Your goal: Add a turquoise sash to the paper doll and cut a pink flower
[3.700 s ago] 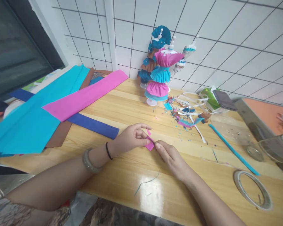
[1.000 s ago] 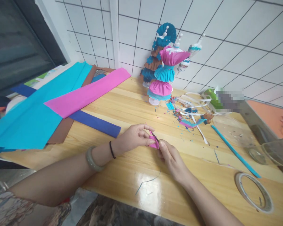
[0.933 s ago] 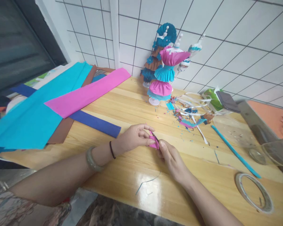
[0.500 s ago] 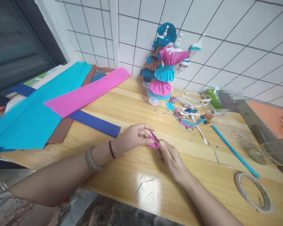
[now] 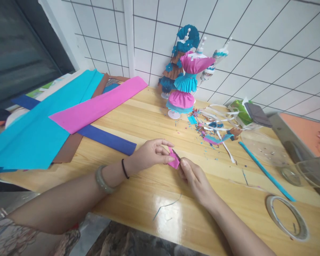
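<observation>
Between thumb and fingers, my left hand (image 5: 152, 153) pinches a small piece of pink crepe paper (image 5: 174, 162) above the table. My right hand (image 5: 194, 177) is closed around small scissors (image 5: 176, 154); their dark blades lie against the pink piece, and the handles are hidden in my palm. Beyond my hands stands a paper-dressed mannequin stand (image 5: 181, 99) in pink and turquoise tiers. A second stand (image 5: 172, 73) with teal and brown ruffles is behind it.
A pink crepe strip (image 5: 104, 103), a turquoise sheet (image 5: 40, 131) and a dark blue strip (image 5: 109, 139) overlap at the left. Paper scraps (image 5: 213, 137), a turquoise roll (image 5: 266, 171), a tape roll (image 5: 269, 209) and a phone (image 5: 258, 113) lie to the right.
The pink piece and the scissors blades have shifted slightly, with a little more of the pink paper showing. My hands have barely moved.
</observation>
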`<state>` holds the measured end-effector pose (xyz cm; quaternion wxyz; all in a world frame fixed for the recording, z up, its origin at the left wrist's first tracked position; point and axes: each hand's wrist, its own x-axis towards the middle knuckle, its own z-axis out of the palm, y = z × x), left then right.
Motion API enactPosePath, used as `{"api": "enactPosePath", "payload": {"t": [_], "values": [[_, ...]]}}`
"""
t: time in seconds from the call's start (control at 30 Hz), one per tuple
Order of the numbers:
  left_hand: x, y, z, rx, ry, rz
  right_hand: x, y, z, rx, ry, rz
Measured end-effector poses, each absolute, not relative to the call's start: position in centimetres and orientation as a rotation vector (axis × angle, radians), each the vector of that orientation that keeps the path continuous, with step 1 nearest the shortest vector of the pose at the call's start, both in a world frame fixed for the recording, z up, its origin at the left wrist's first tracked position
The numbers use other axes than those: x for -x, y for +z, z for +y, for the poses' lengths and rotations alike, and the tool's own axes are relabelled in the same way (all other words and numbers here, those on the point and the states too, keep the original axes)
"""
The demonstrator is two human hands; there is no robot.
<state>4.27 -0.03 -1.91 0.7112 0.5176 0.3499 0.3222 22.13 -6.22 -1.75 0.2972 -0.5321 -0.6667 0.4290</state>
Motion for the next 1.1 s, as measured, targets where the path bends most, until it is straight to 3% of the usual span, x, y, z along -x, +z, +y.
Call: {"api": "enactPosePath", "payload": {"t": [0.93,1.1], "values": [[-3.73,-1.81,0.32,-1.268,0.748,0.793,-22.50,-1.46,-5.89,1.443,1.142,-1.764],[-3.72,-1.85,0.37,-1.304,0.748,0.760,-22.66,-1.61,-5.62,1.421,1.228,-1.566]]}}
